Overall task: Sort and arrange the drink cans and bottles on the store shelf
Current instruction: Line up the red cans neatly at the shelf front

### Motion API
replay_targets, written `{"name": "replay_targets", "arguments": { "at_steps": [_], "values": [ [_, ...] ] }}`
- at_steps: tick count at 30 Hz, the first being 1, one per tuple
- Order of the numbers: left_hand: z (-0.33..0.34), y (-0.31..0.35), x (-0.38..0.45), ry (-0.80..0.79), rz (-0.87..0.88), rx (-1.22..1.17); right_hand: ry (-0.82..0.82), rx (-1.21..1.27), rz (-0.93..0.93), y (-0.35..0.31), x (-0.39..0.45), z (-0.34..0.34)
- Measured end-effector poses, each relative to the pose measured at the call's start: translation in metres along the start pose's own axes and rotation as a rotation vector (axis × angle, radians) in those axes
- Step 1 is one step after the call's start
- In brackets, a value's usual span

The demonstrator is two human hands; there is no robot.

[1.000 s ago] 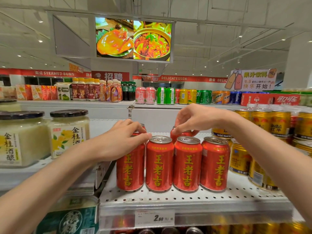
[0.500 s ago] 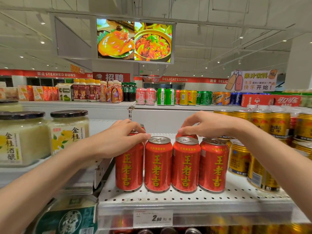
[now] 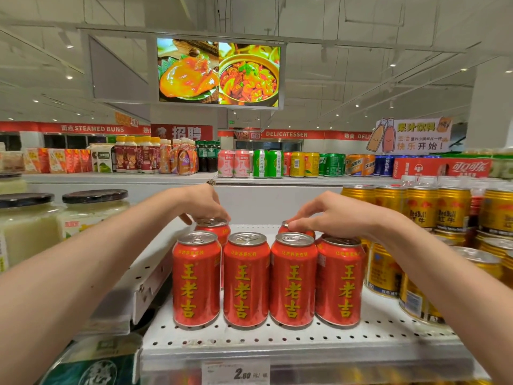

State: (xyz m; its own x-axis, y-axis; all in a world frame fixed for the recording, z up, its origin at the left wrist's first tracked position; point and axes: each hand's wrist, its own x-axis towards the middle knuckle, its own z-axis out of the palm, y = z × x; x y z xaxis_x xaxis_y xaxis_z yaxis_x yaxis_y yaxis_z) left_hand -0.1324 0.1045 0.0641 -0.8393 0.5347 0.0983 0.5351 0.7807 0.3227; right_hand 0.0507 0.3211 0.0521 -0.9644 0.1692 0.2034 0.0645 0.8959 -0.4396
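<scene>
- Left hand (image 3: 204, 205) pinches the rear-left red can (image 3: 215, 229) by its rim, at 12 o'clock behind the front row (image 3: 268, 279).
- Right hand (image 3: 330, 215) pinches the rear-right red can (image 3: 290, 227) likewise.
- Likely full: rigid, heavy, slick; rims grip best.

Store interior: white ceiling (image 3: 361, 37) lit by recessed spotlights, a food screen (image 3: 219, 72) hung at 12 o'clock. Red banner (image 3: 83, 128) run along the far wall; a white pillar (image 3: 491, 107) seen at 2 o'clock.

Four upright red cans (image 3: 268, 279) front the perforated shelf (image 3: 277, 341); two behind.
</scene>
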Motion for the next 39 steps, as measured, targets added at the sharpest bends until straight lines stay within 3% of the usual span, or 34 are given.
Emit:
{"name": "replay_targets", "arguments": {
  "at_steps": [5, 10, 18, 21, 27, 32, 35, 39],
  "values": [
    [0.001, 0.004, 0.006, 0.027, 0.04, -0.04, 0.002, 0.017, -0.005, 0.001, 0.002, -0.001],
    [-0.003, 0.013, -0.004, 0.109, 0.2, -0.095, -0.009, 0.042, 0.001, 0.004, 0.005, 0.001],
    [0.001, 0.046, -0.028, -0.014, 0.444, -0.086, 0.026, 0.078, -0.01, 0.003, 0.001, 0.003],
    [0.01, 0.048, -0.033, -0.075, 0.466, -0.033, 0.034, 0.101, -0.001, 0.004, 0.0, 0.005],
    [0.009, 0.041, -0.045, -0.069, 0.465, -0.03, -0.027, 0.048, -0.013, -0.001, -0.004, -0.003],
    [-0.005, 0.026, -0.078, 0.028, 0.431, -0.038, -0.032, -0.043, -0.082, -0.012, -0.015, -0.015],
    [-0.006, 0.015, -0.106, -0.006, 0.399, -0.073, -0.085, -0.077, -0.111, -0.022, -0.026, -0.016],
    [0.014, 0.006, -0.124, -0.02, 0.414, 0.066, -0.132, -0.153, -0.141, -0.03, -0.041, -0.008]
  ]
}}
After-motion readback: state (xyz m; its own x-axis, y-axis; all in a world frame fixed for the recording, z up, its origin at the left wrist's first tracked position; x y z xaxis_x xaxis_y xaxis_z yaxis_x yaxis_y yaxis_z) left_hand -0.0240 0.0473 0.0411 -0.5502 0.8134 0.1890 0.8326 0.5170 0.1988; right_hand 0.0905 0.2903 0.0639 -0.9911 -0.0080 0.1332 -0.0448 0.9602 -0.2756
